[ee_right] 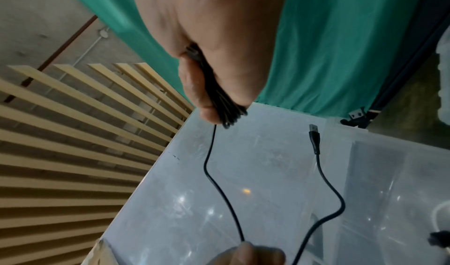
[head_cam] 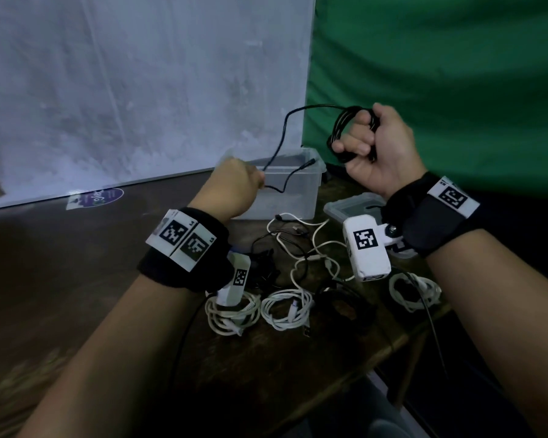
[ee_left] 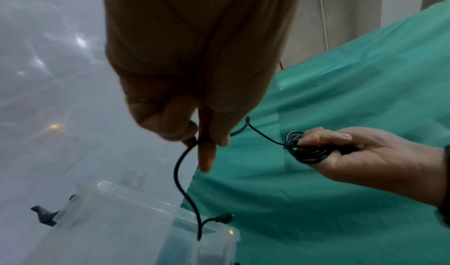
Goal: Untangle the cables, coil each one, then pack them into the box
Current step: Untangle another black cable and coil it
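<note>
The black cable (head_cam: 283,134) is half coiled: its finished loops sit in our right hand (head_cam: 381,153), whose fingers (head_cam: 351,146) are curled tight around the bundle, and the free tail runs from these fingers to the left and downward to our left hand (head_cam: 234,188). There the thumb and fingers (ee_left: 207,153) pinch the tail, and the last part hangs below them, ending in a USB plug (ee_right: 314,129) that dangles just over the open clear box (head_cam: 285,191). So the remaining length lies mostly across, from the right fingers toward the left ones, with a loose bend between. We judge that the next wrap depends on this: the left hand, being nearer to the free end, must carry the tail up and around the loops, while the right hand only holds them. Below our wrists, on the desk (head_cam: 282,358), lie several white coils (head_cam: 285,308) already made, and nearer to the box a tangle of white and black cables (head_cam: 298,245) is waiting. The box lid (head_cam: 351,207) lies just under the right wrist.
</note>
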The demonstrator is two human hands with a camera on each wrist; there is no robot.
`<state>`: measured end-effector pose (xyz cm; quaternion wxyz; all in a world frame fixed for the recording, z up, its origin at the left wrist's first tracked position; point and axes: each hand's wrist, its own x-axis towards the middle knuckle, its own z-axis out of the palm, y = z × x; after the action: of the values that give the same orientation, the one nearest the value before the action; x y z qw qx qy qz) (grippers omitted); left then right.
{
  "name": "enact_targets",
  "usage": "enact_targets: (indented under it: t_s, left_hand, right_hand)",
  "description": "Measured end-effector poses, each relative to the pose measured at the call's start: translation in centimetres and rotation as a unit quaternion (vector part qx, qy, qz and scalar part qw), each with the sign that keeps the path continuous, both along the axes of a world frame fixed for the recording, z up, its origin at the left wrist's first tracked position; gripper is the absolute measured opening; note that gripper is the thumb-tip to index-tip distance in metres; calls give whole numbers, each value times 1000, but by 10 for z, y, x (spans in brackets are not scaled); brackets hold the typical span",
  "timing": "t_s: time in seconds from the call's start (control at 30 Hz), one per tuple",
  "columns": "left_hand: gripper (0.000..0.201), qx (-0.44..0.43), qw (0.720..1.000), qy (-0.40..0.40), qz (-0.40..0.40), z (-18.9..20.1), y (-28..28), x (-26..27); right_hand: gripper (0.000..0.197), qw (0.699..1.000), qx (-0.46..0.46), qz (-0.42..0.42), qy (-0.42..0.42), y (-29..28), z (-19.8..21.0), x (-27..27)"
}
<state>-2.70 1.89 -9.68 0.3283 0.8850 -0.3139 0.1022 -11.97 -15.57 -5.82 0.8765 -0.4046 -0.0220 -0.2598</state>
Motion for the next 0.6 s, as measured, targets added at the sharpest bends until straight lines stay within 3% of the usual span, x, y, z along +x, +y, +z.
enact_targets:
  t_s: [0.13, 0.33, 0.47, 0.6]
  left_hand:
    - [12, -144, 989, 25, -40, -1, 0, 3]
    - [19, 32, 985, 92, -142, -12, -2, 3]
    - [24, 53, 960, 159, -222, -15, -4, -3]
    - [14, 18, 957, 128, -261, -9, -1, -6]
  right_hand:
    - [46, 999, 39, -8, -25, 0, 3, 3]
    - [45, 998, 42, -47, -25, -6, 1, 8]
    - [46, 998, -22, -62, -1, -6, -7, 10]
    - [36, 981, -143, -127, 36, -9, -20, 17]
